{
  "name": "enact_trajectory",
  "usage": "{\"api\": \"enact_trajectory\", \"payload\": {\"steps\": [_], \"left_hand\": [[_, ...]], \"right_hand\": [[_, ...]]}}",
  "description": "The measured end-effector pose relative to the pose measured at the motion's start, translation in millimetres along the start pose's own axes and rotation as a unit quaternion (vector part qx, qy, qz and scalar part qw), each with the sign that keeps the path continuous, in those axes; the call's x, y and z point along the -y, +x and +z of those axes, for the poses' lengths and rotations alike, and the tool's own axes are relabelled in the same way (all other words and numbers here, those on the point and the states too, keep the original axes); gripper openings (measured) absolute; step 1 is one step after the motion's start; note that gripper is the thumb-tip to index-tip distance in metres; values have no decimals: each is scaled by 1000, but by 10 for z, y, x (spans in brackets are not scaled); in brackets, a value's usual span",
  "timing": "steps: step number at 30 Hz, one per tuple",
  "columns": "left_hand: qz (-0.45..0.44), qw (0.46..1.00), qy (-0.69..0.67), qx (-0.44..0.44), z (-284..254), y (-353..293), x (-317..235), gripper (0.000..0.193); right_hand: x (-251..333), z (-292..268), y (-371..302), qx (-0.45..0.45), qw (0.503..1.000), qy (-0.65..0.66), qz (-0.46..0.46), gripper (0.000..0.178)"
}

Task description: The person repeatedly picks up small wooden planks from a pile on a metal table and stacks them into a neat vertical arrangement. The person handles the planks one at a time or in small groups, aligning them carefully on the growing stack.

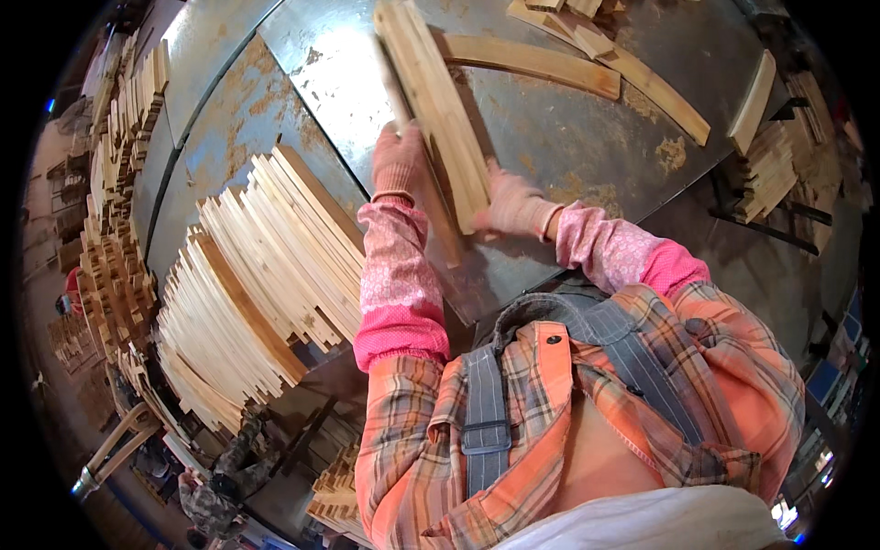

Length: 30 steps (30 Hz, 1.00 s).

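Observation:
My left hand (400,165), in a pinkish knit glove, is closed round a narrow wooden slat (446,240) that is smeared by motion. Just right of it, a wider pale wooden board (436,105) points away from me over the metal table (541,128). My right hand (515,203), gloved alike, grips that board by the right side of its near end; some fingers are hidden. To the left of my left forearm, many pale slats (266,238) lie side by side in a broad row.
A curved wooden piece (536,66) lies across the table's far side, beside another curved piece (660,92) at the far right. Sawdust (672,154) dots the metal. Stacked wood (768,174) stands beyond the right edge, and piled wooden pieces (115,275) line the left. A person in camouflage clothing (215,502) is at lower left.

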State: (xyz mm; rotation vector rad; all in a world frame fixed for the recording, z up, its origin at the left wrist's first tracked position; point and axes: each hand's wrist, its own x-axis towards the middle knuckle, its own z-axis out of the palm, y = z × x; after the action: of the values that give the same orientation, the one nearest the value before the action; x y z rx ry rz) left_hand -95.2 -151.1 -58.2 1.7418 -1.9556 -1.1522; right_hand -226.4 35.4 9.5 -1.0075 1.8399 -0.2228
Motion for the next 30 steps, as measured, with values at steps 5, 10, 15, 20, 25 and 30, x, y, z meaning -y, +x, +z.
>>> {"api": "enact_trajectory", "payload": {"steps": [5,10,15,20,25,30], "left_hand": [[-49,990,129,31,167,-205,-681,116],[-89,996,8,-15,146,-242,-577,112],[-64,694,-685,212,-214,-347,-74,61],[113,536,-808,219,-250,-329,244,79],[24,620,-773,134,-488,-207,621,70],[-125,899,-416,-62,-654,-38,321,62]], "right_hand": [[36,131,218,62,987,-149,-22,102],[-107,-547,454,105,967,-169,-160,76],[-762,-1711,1071,-220,938,-268,-4,90],[-1278,-1949,1457,-208,920,-330,-29,91],[-1103,-1563,1266,-133,974,-151,-106,78],[-1013,-1162,1087,109,937,318,-98,63]]}}
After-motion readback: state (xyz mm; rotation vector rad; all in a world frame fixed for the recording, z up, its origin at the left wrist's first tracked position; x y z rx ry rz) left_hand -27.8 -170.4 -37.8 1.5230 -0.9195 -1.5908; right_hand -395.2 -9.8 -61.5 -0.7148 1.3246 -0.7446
